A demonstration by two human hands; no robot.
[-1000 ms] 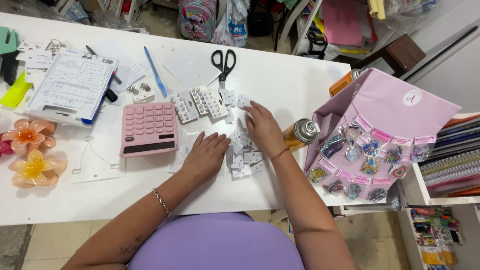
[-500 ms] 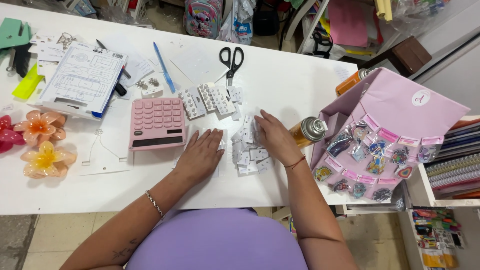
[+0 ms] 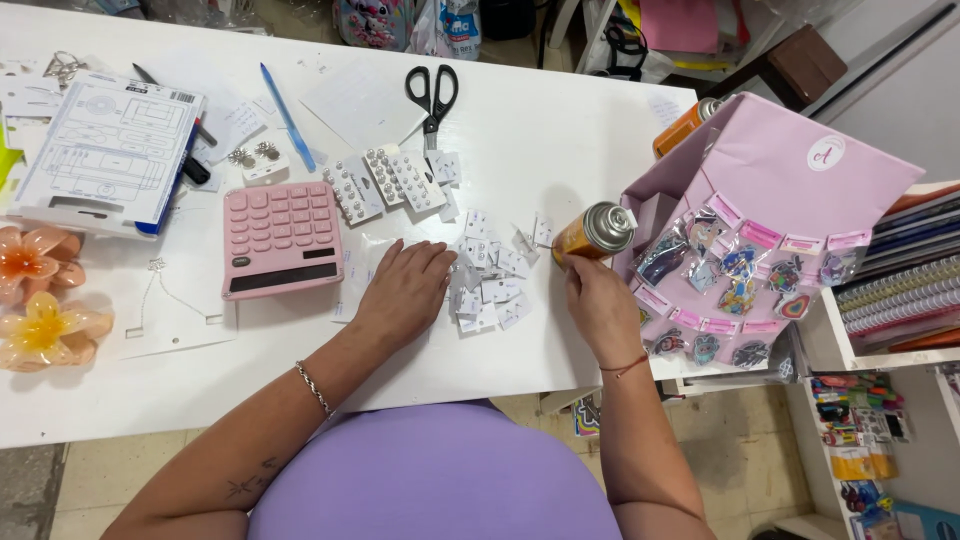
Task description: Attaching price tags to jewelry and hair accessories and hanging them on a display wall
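Observation:
My left hand (image 3: 405,290) lies flat on the white table (image 3: 560,130), fingers spread, its tips at the edge of a loose pile of small white cards (image 3: 492,282). My right hand (image 3: 597,305) is to the right of the pile, with its fingers curled round the lower part of an orange spray can (image 3: 596,232) that has a silver top. The can stands at the table's right side, right next to a pink display box (image 3: 790,180).
A pink calculator (image 3: 280,238) sits left of my left hand. Behind it are stud-earring cards (image 3: 390,180), black scissors (image 3: 432,95) and a blue pen (image 3: 287,117). Printed sheets (image 3: 105,155) and flower hair clips (image 3: 40,295) lie far left. Notebook shelves (image 3: 900,295) stand right.
My right hand has left the card pile and moved right to the spray can. My left hand has stayed flat beside the pile.

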